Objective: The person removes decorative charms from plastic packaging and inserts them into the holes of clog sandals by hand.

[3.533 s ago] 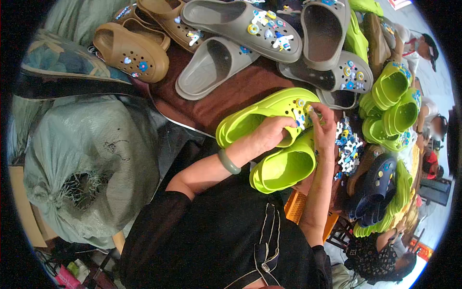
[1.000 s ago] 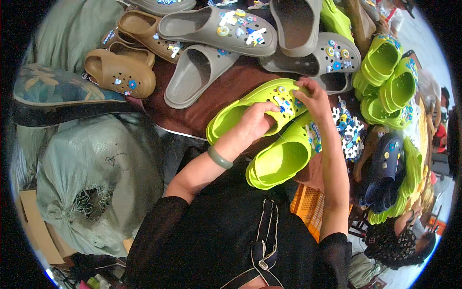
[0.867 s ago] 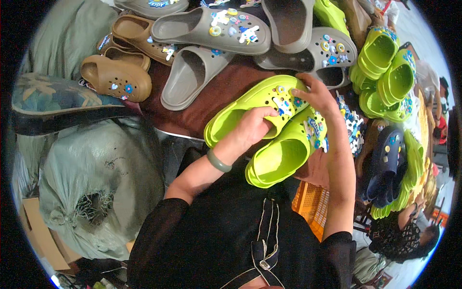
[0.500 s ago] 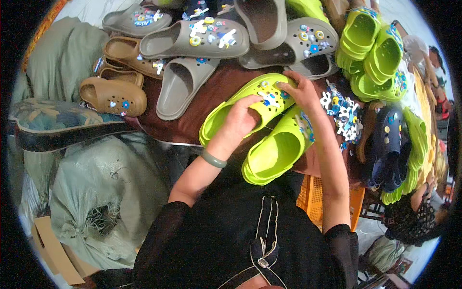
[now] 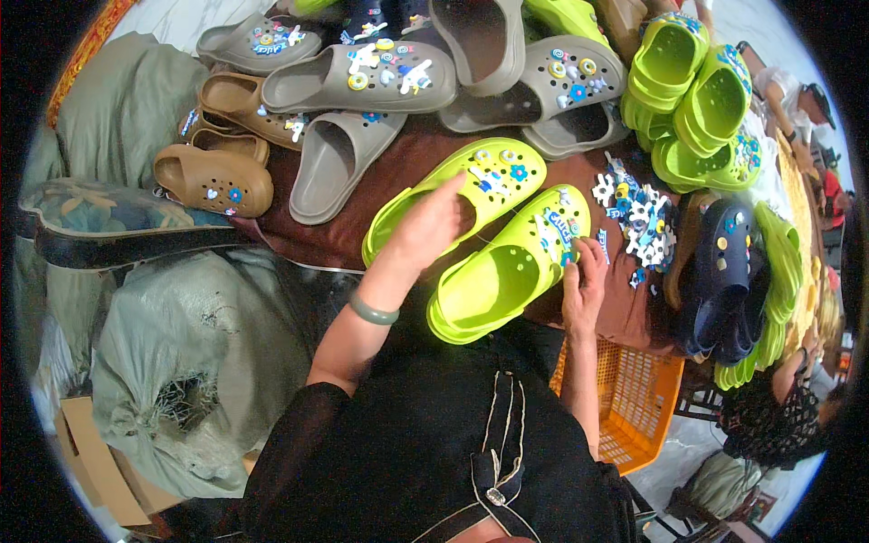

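Observation:
Two lime green clogs lie side by side on the brown cloth, toes pointing away and to the right. The left clog (image 5: 511, 172) carries white, yellow and blue charms; the right clog (image 5: 498, 285) has blue and white ones. My left hand (image 5: 425, 224), with a grey-green bangle on its wrist, is over the left clog's foot opening; its fingers are blurred and partly hidden. Beside the right clog's toe, my right hand (image 5: 585, 285) has its thumb and fingers apart, fingertips near the clog's side. A pile of loose charms (image 5: 638, 222) lies to the right.
Grey clogs (image 5: 362, 77) and brown clogs (image 5: 217, 181) lie along the far and left side. Stacked lime clogs (image 5: 692, 100) and dark blue clogs (image 5: 724, 271) stand at the right. An orange crate (image 5: 634, 398) is below the table edge, a stuffed sack (image 5: 199, 362) at the left.
My right hand has left the left clog's toe and come down beside the right clog. Both green clogs shifted slightly left, and the right one's charms now show. My left hand moved slightly left.

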`<act>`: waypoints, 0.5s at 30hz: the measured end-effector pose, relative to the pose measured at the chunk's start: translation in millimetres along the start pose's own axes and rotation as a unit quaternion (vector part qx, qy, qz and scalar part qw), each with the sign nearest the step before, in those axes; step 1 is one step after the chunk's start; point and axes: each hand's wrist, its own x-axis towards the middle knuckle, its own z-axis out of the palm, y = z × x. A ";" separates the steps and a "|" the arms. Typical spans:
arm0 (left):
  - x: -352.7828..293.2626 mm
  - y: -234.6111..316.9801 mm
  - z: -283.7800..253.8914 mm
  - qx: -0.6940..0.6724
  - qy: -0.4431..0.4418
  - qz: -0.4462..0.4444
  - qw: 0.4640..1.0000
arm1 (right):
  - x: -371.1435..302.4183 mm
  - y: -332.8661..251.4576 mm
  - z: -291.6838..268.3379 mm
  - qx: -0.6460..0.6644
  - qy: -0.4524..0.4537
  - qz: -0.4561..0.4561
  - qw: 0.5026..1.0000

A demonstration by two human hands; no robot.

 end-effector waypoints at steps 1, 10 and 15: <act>-12.5 4.2 -0.4 0.217 -0.029 0.026 0.975 | -2.5 0.7 2.6 0.001 0.003 0.004 1.000; -39.8 -17.7 12.2 0.779 0.008 0.220 0.587 | 2.6 -5.8 24.8 0.010 -0.021 -0.021 1.000; -44.7 -17.4 36.9 0.771 0.037 0.213 0.599 | 1.0 -0.9 23.7 0.011 -0.007 -0.023 1.000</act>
